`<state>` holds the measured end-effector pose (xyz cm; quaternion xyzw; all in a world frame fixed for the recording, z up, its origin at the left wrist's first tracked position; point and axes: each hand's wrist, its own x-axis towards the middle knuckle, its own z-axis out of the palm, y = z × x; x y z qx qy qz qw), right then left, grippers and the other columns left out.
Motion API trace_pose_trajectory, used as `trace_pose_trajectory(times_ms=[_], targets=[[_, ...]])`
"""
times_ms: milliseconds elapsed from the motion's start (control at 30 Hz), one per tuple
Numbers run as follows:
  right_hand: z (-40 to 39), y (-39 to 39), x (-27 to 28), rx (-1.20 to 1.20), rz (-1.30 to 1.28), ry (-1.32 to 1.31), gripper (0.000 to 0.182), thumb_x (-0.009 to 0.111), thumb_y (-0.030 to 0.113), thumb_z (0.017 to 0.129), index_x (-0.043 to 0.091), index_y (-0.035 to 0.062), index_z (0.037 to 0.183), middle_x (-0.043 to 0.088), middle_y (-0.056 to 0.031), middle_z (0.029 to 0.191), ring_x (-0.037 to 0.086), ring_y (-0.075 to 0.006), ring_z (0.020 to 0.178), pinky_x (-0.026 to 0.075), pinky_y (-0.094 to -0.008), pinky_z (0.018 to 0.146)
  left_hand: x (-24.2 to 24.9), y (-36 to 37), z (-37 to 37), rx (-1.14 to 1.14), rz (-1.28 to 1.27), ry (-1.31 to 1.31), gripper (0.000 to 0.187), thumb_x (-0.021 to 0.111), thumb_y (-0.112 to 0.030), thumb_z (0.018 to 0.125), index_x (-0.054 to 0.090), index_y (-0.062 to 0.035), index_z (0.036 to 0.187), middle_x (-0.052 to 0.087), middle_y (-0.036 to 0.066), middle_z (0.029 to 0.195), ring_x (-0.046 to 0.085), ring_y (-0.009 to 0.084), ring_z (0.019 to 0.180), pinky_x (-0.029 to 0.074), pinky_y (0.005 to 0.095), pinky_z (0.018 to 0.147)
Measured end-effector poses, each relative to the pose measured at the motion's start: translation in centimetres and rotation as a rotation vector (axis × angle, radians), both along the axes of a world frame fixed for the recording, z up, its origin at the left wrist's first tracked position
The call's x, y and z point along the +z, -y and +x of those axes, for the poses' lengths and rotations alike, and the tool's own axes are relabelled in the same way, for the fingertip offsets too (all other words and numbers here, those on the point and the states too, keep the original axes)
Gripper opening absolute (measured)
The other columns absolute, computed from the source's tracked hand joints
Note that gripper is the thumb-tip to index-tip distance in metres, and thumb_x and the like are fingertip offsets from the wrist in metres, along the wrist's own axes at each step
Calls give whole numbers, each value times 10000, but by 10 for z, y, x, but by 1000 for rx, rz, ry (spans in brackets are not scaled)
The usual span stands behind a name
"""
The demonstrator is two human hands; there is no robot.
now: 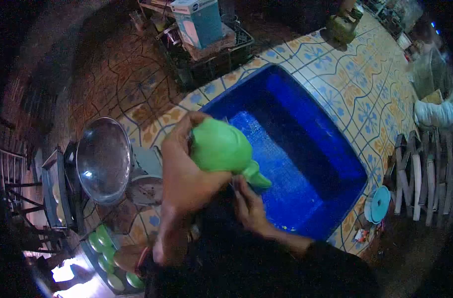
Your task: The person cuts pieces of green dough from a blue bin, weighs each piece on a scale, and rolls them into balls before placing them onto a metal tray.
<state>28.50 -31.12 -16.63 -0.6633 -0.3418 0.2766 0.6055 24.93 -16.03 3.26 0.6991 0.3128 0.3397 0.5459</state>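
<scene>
My left hand (184, 164) is wrapped round a smooth, light-green rounded object (221, 146), blurred and of a kind I cannot make out. A narrow, tapering green piece (256, 177) sticks out at its lower right. Close beside that piece, my right hand (248, 206) has its fingers closed; what they grip is hidden. Both hands are over the near left side of a deep blue tub (318, 119). Small yellowish bits lie at the tub's near end.
Left of the hands stands a metal bowl (104, 161). Several green and pale ovals (107, 253) lie at lower left, beside a foot (130, 257). A crate with a blue-white box (199, 25) is behind; a turquoise round lid (378, 204) lies right, near wooden slats (417, 179).
</scene>
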Motion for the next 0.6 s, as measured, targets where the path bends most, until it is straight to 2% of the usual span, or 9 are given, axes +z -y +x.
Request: trace_pose_trajectory(times_ms=[100,167,233,267,333,367,433,533,600], targets=[[27,-58,-27,156,-262,-28,378,402,64,931,408,72,1308,542,-60,957,426,-71,529,382,-218,477,10,5,-7,49,23,61,500,641,22,477,515,-15,960,564,61,839,567,141,783,456,256,741],[-2,-22,-16,143,-154,-89,274,422,129,940,481,36,1190,549,-43,837,437,-76,533,364,-218,466,24,-21,-20,76,102,35,520,625,23,472,513,-12,978,564,55,848,565,135,800,451,248,748],[-9,7,-22,-70,156,992,177,436,177,946,501,13,960,501,-14,664,426,-78,522,335,-226,447,38,-34,-29,68,33,-12,522,610,30,465,514,-9,977,565,53,859,560,133,820,448,245,761],[-9,-5,-14,-64,165,998,177,436,177,946,501,13,960,501,-14,664,426,-78,522,335,-226,447,38,-34,-33,55,78,48,519,616,26,467,516,-8,975,564,53,862,557,132,822,446,247,766],[-18,-34,5,31,-47,-57,163,428,145,941,497,7,996,499,-3,672,429,-75,533,344,-230,452,38,-17,-35,-13,84,137,513,638,6,474,519,-9,973,562,51,874,546,127,832,437,250,779],[-8,-59,-1,26,-40,-50,163,428,145,941,497,7,996,499,-3,672,429,-75,533,344,-230,452,40,-18,-34,-19,90,144,513,638,6,474,519,-9,973,562,51,874,546,127,832,437,250,779],[2,-99,-25,270,-175,-103,333,395,90,935,434,34,1261,515,2,772,423,-57,576,348,-224,471,42,-21,-42,6,129,-178,925,697,-12,342,432,-32,1228,510,97,1156,483,227,1100,377,356,973],[-64,-19,-2,604,81,-387,447,410,44,913,365,95,1355,510,13,775,448,-54,599,392,-200,518,62,-54,-74,-24,383,-62,925,718,-4,355,438,-40,1235,521,102,1159,498,212,1089,394,349,958],[-75,39,24,826,-2,-144,504,439,6,880,364,133,1361,566,-17,984,518,-70,787,462,-225,690,92,-62,-88,78,474,20,905,714,10,372,442,-39,1234,532,100,1147,510,203,1074,410,341,939]])
